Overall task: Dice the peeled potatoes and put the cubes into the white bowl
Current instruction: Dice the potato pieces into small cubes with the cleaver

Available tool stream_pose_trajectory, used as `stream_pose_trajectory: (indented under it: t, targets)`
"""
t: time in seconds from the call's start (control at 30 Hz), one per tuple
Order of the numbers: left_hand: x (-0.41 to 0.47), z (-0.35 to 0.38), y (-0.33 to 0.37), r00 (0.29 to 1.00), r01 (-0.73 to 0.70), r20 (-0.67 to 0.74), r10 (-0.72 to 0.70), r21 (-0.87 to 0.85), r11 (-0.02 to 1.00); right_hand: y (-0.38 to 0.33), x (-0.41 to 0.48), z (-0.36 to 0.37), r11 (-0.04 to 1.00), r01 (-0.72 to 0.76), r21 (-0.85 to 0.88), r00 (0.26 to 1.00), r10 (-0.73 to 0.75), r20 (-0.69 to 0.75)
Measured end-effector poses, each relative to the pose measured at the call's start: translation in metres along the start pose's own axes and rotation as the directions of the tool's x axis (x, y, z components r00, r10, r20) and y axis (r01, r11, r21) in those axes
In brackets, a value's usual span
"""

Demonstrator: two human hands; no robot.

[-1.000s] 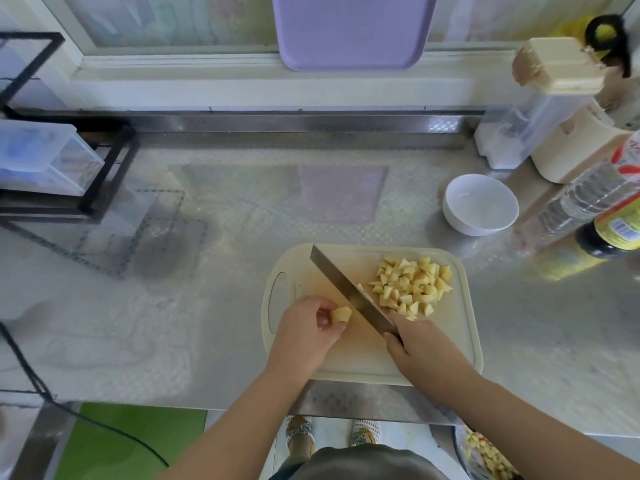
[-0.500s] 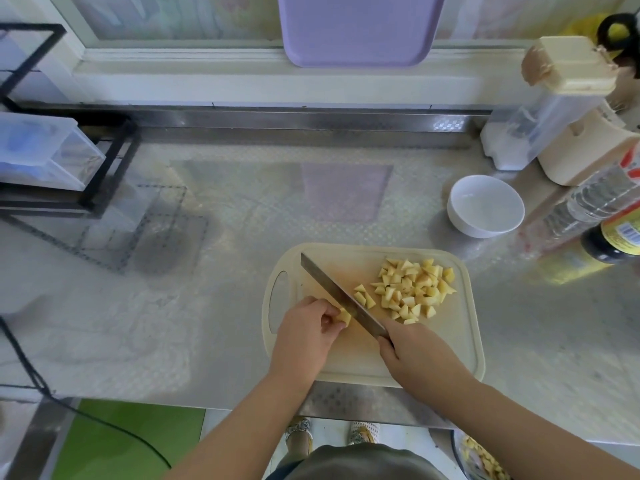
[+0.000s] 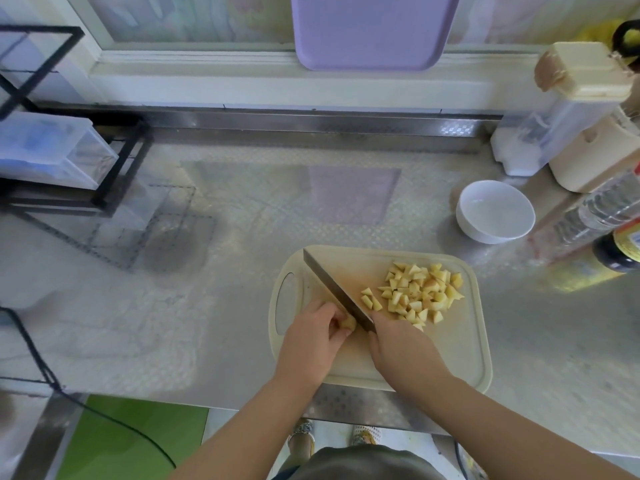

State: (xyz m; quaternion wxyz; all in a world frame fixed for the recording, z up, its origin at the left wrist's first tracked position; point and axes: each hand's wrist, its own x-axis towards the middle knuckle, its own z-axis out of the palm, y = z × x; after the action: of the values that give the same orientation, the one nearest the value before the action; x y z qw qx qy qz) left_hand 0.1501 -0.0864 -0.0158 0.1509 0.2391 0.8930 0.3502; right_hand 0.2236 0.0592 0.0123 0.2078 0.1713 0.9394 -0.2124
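A beige cutting board (image 3: 460, 358) lies at the counter's front edge. On its right half sits a pile of yellow potato cubes (image 3: 420, 292). My left hand (image 3: 311, 341) pinches a small potato piece (image 3: 348, 323) against the board. My right hand (image 3: 401, 344) grips the handle of a knife (image 3: 332, 289), whose blade slants up to the left and rests right beside the piece. The white bowl (image 3: 495, 211) stands beyond the board to the right, with nothing in it.
Bottles (image 3: 595, 216) and a beige container (image 3: 588, 157) crowd the right edge behind the bowl. A black wire rack with clear boxes (image 3: 52, 150) stands at the back left. A purple tray (image 3: 374, 29) leans on the window sill. A black cable (image 3: 38, 372) hangs off the left.
The knife blade has slid left along the board toward my left hand, and the potato piece under my fingers has got smaller. A few fresh cubes lie beside the pile.
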Motion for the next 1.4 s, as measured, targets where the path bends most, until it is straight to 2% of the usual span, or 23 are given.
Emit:
stream_pose_trajectory:
  t: [0.2,0.37,0.43,0.53,0.63,0.8,0.9,1.03,1.2,1.4]
  targets:
    - [-0.005,0.002,-0.003,1.0,-0.01,0.005,0.01,-0.003,1.0,0.018,-0.01,-0.011,0.999,0.009,0.046,0.997,-0.005,-0.08]
    - [0.005,-0.001,-0.004,0.999,0.026,-0.043,-0.026,0.003,1.0,0.027,-0.018,-0.032,0.993,0.093,-0.078,0.97,-0.108,-0.216]
    - [0.009,-0.006,-0.006,0.998,0.049,-0.043,-0.049,-0.012,0.999,0.03,-0.02,-0.038,0.995,0.091,-0.049,0.966,-0.1,-0.24]
    - [0.013,-0.011,-0.009,0.998,0.06,-0.017,-0.06,-0.023,0.998,0.037,-0.022,-0.04,0.993,0.081,0.081,0.972,-0.061,-0.229]
    - [0.013,-0.012,-0.008,0.997,0.073,0.002,-0.073,0.004,0.997,0.035,-0.021,-0.034,0.975,0.079,0.21,0.988,-0.048,-0.148]
    - [0.01,-0.012,-0.008,0.995,0.098,-0.024,-0.098,0.008,0.995,0.023,-0.016,-0.009,0.95,0.071,0.304,0.997,-0.06,-0.043]
    - [0.008,-0.014,-0.008,0.995,0.098,-0.025,-0.098,0.009,0.995,0.026,-0.013,-0.002,0.954,0.015,0.3,0.999,-0.005,-0.035]
    - [0.007,-0.014,-0.007,0.999,0.042,-0.003,-0.042,0.062,0.997,0.037,-0.008,-0.006,0.961,-0.065,0.268,0.99,0.095,-0.101]
    - [0.003,-0.011,-0.004,0.995,-0.098,0.04,0.093,0.158,0.983,0.039,-0.008,-0.008,0.965,-0.044,0.258,0.995,0.064,-0.072]
    - [-0.003,-0.014,-0.005,0.999,-0.015,0.039,0.014,0.037,0.999,0.037,-0.01,-0.006,0.963,-0.027,0.267,0.998,0.042,-0.051]
